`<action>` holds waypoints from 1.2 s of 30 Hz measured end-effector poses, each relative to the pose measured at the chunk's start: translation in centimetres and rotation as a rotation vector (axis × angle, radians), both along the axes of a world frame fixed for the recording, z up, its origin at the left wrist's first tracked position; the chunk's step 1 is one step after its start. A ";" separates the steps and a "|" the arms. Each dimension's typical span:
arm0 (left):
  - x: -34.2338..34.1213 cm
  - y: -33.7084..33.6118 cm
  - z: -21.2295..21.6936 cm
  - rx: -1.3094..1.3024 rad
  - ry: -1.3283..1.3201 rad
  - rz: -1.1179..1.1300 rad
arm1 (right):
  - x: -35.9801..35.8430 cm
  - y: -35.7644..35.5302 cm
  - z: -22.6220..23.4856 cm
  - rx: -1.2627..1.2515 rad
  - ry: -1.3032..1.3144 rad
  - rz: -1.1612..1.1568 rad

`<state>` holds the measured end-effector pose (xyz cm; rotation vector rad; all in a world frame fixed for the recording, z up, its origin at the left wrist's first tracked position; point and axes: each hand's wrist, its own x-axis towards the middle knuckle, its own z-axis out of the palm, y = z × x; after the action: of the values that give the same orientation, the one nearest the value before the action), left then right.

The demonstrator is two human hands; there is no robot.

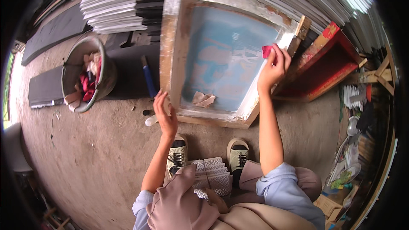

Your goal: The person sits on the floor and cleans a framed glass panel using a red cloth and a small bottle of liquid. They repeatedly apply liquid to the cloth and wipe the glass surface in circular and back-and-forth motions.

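A wooden screen-printing frame (174, 51) stands tilted before me, its wood smeared white and its mesh (221, 38) blotched blue and grey. My right hand (274, 66) pinches a small red cloth (266, 51) by the frame's right inner side. At the near left edge of the frame is my left hand (165, 113), its fingers along the outer side and the thumb toward the rim; the exact contact is hard to make out. A crumpled beige cloth scrap (204, 99) lies on the near left part of the mesh.
On the left stands a grey bucket (69, 66) with red and pale cloths inside. A blue-handled tool (148, 76) and a whitish bottle (151, 120) lie left of the frame. A second, red-stained frame (326, 61) leans at right. Stacked white sheets (113, 8) line the back.
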<state>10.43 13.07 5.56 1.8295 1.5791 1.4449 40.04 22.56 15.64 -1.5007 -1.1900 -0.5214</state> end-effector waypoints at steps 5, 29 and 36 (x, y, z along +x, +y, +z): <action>0.3 1.4 0.1 -0.007 0.052 0.043 | -0.4 1.5 -3.8 -0.215 -0.108 0.104; -0.4 1.9 -1.3 -0.051 -0.023 0.051 | -1.5 1.3 -5.8 -0.770 -0.889 0.623; -1.0 1.7 -1.7 -0.048 -0.045 0.031 | -0.2 1.8 -5.0 -0.625 -1.178 0.473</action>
<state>9.47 14.75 3.82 1.7403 1.6131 1.4386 39.85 24.35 10.68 -1.2805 -2.7406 -0.7707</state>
